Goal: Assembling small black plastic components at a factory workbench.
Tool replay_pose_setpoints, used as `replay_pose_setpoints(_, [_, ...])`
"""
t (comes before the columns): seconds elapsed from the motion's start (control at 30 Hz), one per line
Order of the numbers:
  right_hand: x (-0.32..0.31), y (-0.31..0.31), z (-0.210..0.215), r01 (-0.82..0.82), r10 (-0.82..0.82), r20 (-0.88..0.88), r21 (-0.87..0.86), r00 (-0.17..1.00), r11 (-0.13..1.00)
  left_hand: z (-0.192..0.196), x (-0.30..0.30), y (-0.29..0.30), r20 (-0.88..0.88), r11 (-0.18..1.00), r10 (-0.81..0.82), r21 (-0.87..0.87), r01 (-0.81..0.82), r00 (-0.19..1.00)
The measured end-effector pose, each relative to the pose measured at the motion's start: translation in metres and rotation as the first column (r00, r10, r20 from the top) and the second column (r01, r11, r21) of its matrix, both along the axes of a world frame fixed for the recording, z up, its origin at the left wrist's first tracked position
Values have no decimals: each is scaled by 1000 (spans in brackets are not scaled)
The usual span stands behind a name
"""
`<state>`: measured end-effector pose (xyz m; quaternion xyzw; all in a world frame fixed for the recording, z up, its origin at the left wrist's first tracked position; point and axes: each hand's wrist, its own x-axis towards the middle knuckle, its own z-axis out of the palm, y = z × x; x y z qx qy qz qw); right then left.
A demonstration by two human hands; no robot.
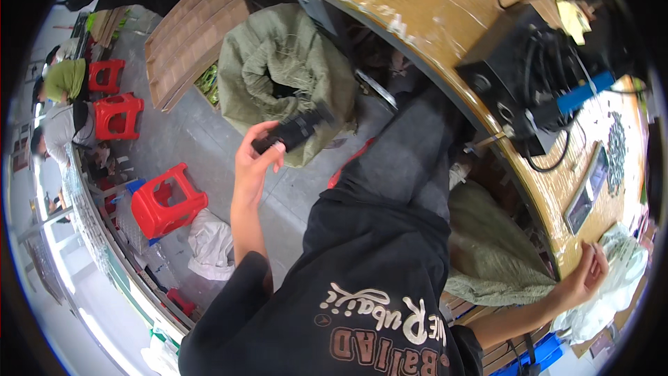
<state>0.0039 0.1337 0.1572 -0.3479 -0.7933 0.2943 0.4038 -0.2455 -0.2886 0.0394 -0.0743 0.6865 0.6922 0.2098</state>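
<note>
My left hand (255, 157) is closed around a black ridged block (298, 131), its far end smeared by motion; its exact kind cannot be made out. The block is held in front of a large olive-green woven sack (316, 63) with a rolled-down rim, which stands on the floor. On the right, my right hand (589, 273) rests by the edge of the wooden worktable (424, 10), its fingers loosely bent and apart, with nothing visible in them. Beside that hand lies a pale translucent plastic bag (612, 289). A phone (586, 188) lies flat on the tabletop just beyond.
A black box-shaped device (497, 63) with cables and a blue-handled tool (584, 94) sits on the table. Small dark pieces (616, 153) are heaped near the phone. Red stools (169, 200), a white sack (211, 245) and a cardboard divider tray (195, 35) occupy the left floor. Other people sit far left.
</note>
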Motion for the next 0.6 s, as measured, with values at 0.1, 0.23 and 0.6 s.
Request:
replay_pose_setpoints(0.1, [-28, -49, -1, -299, 288, -109, -111, 951, 948, 18, 18, 40, -28, 964, -245, 96, 247, 969])
replay_pose_setpoints(0.23, [-40, -92, -24, -569, 465, -330, -415, 821, 710, 22, 38, 88, -188, 596, -784, 38, 802, 592])
replay_pose_setpoints(0.6, [-4, -134, -77, -631, 206, -597, -753, 775, 187, 29, 105, 169, 56, 640, -757, 267, 721, 651])
